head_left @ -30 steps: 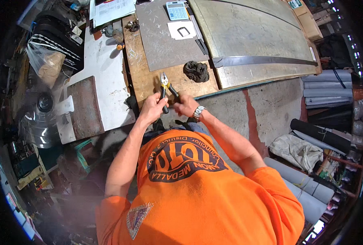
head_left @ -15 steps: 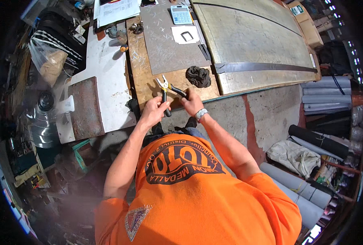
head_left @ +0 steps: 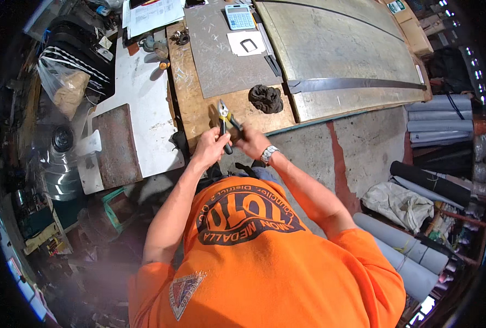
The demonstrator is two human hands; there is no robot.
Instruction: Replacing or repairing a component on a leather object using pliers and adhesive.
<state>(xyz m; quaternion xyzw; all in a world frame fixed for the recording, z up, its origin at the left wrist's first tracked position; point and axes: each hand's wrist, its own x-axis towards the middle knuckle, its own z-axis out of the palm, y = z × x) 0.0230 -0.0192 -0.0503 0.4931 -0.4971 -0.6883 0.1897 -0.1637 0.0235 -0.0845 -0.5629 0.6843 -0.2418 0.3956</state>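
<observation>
A pair of pliers (head_left: 224,112) with black and yellow handles is held out over the front edge of the wooden bench (head_left: 196,117), jaws pointing away from me. My left hand (head_left: 211,147) is closed round the left handle, whose black end sticks out below the fingers. The fingers of my right hand (head_left: 254,145), slightly blurred, are closed at the end of the right handle. The handles stand a little apart, and I see nothing between the jaws. A crumpled dark rag (head_left: 266,99) lies on the bench just beyond my right hand.
Farther back on the bench are a grey scratched sheet (head_left: 221,71), a light-blue calculator (head_left: 239,17) and white paper with a black frame shape. A large metal-topped board (head_left: 341,60) lies to the right. At left, a rusty plate (head_left: 117,146) rests on a white surface. Grey rolls (head_left: 401,249) lie at right.
My right hand has moved left and a little nearer to me, bringing the pliers' handles closer together. My left hand stays on its handle, shifted slightly right.
</observation>
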